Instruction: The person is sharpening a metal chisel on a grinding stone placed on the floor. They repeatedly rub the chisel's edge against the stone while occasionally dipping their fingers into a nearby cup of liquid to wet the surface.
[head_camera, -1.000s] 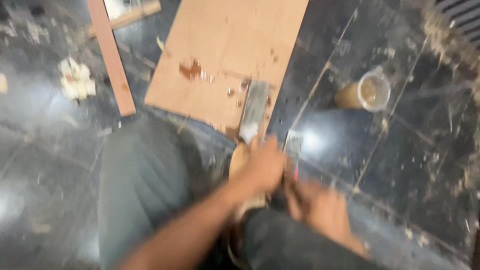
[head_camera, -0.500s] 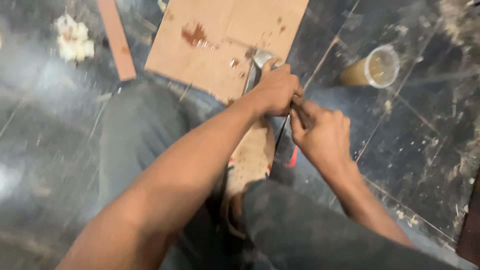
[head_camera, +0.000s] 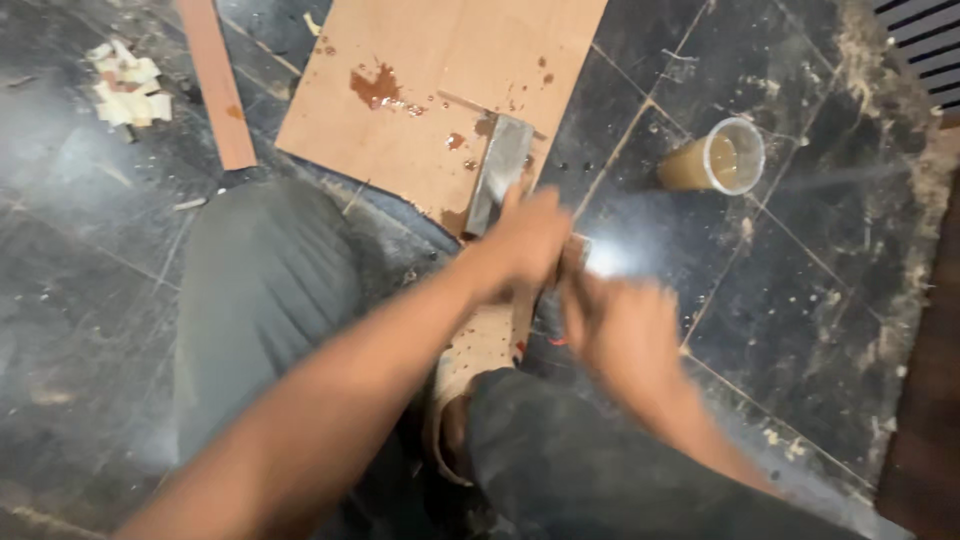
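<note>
grey stone (head_camera: 497, 172), stained tan board (head_camera: 450, 70)

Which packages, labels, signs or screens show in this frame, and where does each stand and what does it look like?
No labels, signs or screens show.
Nearest to a package: a clear plastic cup, round, lying tipped on the dark tiled floor at upper right, tinted amber-brown inside.
A pile of pale torn scraps, upper left on the floor; whether they are packaging cannot be told.
</note>
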